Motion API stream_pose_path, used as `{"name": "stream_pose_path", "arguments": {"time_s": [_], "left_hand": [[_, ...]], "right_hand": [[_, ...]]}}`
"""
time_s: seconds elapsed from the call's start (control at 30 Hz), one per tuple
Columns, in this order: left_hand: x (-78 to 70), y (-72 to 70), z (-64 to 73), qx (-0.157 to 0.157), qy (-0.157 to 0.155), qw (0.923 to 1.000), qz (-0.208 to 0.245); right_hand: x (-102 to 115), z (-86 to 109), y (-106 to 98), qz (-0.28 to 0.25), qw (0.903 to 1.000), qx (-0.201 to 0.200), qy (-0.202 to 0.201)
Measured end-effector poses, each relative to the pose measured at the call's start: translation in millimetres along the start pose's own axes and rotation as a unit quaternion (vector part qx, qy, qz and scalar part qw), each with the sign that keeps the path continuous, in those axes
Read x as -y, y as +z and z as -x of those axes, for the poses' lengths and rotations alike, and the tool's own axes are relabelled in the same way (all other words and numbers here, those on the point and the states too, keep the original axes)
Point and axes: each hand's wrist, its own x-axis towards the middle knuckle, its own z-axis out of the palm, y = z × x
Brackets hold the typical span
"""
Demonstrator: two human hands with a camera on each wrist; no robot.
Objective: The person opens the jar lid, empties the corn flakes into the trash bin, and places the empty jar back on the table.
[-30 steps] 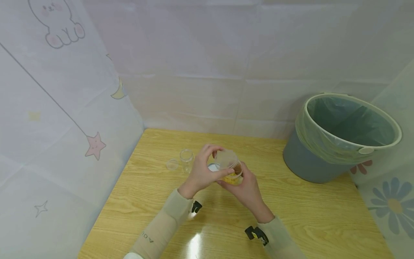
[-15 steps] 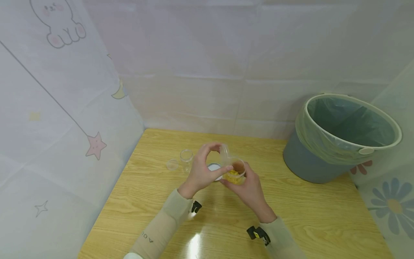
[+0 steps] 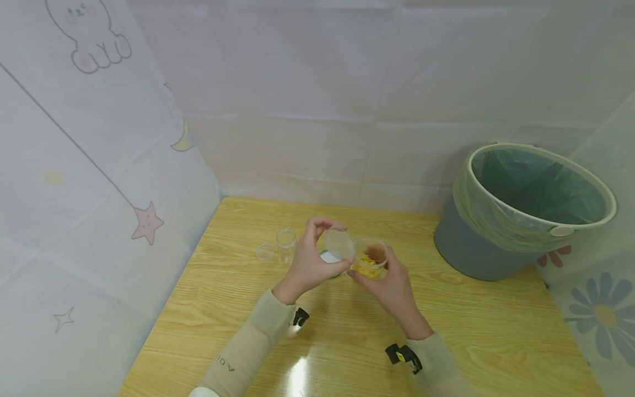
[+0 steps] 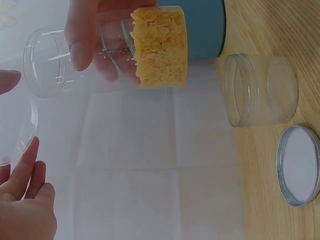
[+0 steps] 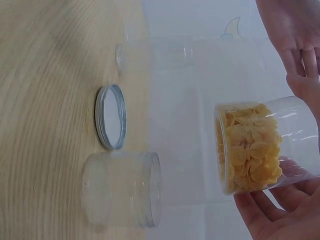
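Note:
My left hand pinches a round clear lid by its edge, held tilted beside the mouth of a clear jar. That wide jar, upright and off the table, is gripped by my right hand. Yellow flakes, like cornflakes, fill its lower part; the top is uncovered. Lid and jar are apart. Behind and below my hands lies a silver-rimmed lid, white inside. Close to it stands a second clear jar, with nothing visible inside, hidden by the hands in the head view.
A narrower clear jar stands left of my hands on the wooden table, with a small clear lid beside it. At the right is a grey-blue bin lined with a bag. Patterned cloth walls enclose the table.
The clear lid has come off the jar's mouth and swung to the left. My right hand has moved the jar to the right, away from the lid.

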Motion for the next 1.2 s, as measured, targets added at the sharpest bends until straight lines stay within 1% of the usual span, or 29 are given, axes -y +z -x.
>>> {"name": "stream_pose_path", "arguments": {"time_s": [0.13, 0.27, 0.4, 0.53, 0.63, 0.73, 0.77, 0.93, 1.0, 1.13, 1.2], "left_hand": [[8.0, 0.1, 0.9, 0.000, -0.002, 1.0000, -0.004], [11.1, 0.4, 0.8, 0.001, 0.000, 1.0000, -0.009], [12.0, 1.7, 0.4, 0.000, -0.007, 0.9999, -0.015], [14.0, 3.1, 1.5, 0.000, -0.019, 0.9998, -0.010], [14.6, 4.1, 3.5, 0.004, -0.036, 0.9993, -0.012], [14.4, 4.6, 5.5, 0.010, -0.049, 0.9985, -0.022], [14.4, 4.5, 6.2, 0.013, -0.050, 0.9983, -0.028], [15.0, 5.0, 8.4, 0.022, -0.050, 0.9978, -0.036], [15.1, 5.6, 8.7, 0.023, -0.055, 0.9976, -0.035], [15.5, 6.4, 9.2, 0.024, -0.061, 0.9972, -0.035], [15.7, 6.6, 9.4, 0.025, -0.063, 0.9971, -0.035]], "right_hand": [[-2.5, -3.2, -8.4, 0.005, 0.9999, -0.016, 0.001], [-6.2, -6.3, -18.6, 0.009, 0.9994, -0.033, -0.001], [-9.1, -8.3, -29.9, 0.011, 0.9987, -0.051, 0.002], [-12.9, -11.0, -41.8, 0.001, 0.9973, -0.073, 0.013], [-13.8, -13.2, -51.7, 0.001, 0.9955, -0.093, 0.017], [-12.5, -15.3, -62.1, 0.004, 0.9932, -0.116, 0.009], [-11.5, -16.2, -65.5, 0.006, 0.9922, -0.125, 0.005], [17.1, -19.1, -83.8, 0.015, 0.9861, -0.163, -0.029], [20.2, -20.4, -91.8, 0.024, 0.9836, -0.175, -0.035], [1.9, -24.6, -109.6, 0.044, 0.9784, -0.198, -0.040], [-2.1, -26.1, -119.6, 0.048, 0.9757, -0.209, -0.044]]}}
